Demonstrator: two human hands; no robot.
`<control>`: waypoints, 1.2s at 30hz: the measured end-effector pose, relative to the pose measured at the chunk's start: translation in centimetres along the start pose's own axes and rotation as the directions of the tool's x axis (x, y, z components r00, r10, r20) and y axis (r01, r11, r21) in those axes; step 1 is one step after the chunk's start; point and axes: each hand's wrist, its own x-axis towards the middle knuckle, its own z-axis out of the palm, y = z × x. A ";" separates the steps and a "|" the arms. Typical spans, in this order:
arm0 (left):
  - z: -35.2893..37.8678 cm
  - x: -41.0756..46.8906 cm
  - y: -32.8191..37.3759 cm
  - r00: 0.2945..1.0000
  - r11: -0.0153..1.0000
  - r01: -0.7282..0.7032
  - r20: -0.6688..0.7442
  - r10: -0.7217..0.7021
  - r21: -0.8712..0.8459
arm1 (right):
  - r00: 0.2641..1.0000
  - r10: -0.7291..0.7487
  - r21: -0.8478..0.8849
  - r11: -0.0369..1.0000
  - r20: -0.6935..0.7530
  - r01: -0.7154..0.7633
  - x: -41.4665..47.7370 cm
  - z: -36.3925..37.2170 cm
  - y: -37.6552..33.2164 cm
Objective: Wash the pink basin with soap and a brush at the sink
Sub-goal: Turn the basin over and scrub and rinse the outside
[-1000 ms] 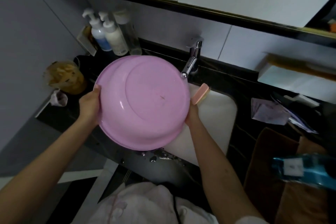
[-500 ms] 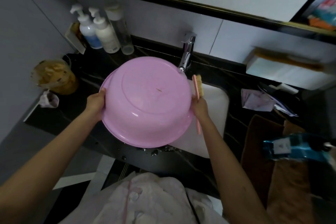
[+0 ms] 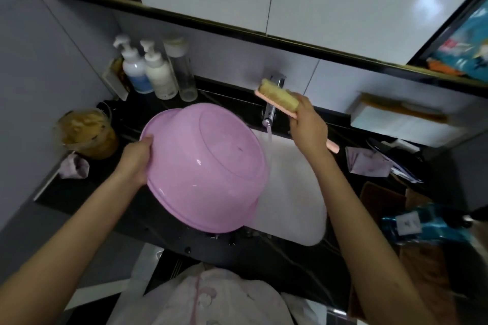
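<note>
The pink basin (image 3: 208, 166) is held bottom-up and tilted over the left part of the white sink (image 3: 293, 192). My left hand (image 3: 136, 161) grips its left rim. My right hand (image 3: 307, 125) has let go of the basin and holds a pink-handled brush (image 3: 278, 97) with yellowish bristles up in front of the chrome tap (image 3: 272, 108). A thin stream of water (image 3: 269, 137) runs from the tap just right of the basin.
Two pump bottles (image 3: 148, 71) and a clear bottle (image 3: 182, 71) stand at the back left of the black counter (image 3: 163, 221). A brown-filled jar (image 3: 84, 134) sits at far left. A white box (image 3: 396, 119), papers, brown cloth and a blue bottle (image 3: 422, 224) lie on the right.
My right hand left the basin's right rim and lifted the brush up toward the tap. The basin tilted and now hangs from my left hand alone. Water now runs from the tap.
</note>
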 end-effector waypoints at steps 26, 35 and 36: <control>-0.6 -8.4 3.4 0.620 0.565 -0.785 0.359 0.698 0.254 | 0.664 0.584 -0.358 0.811 0.467 -0.463 -9.0 0.1 6.1; -0.9 -8.5 -3.6 0.328 0.170 -0.935 0.574 0.750 0.312 | 0.974 0.218 -0.207 0.957 0.053 -0.203 -11.8 0.3 4.9; -1.0 -8.7 -4.2 0.286 0.123 -0.944 0.578 0.764 0.305 | 0.941 0.276 -0.273 0.937 0.196 -0.218 -12.0 1.0 4.7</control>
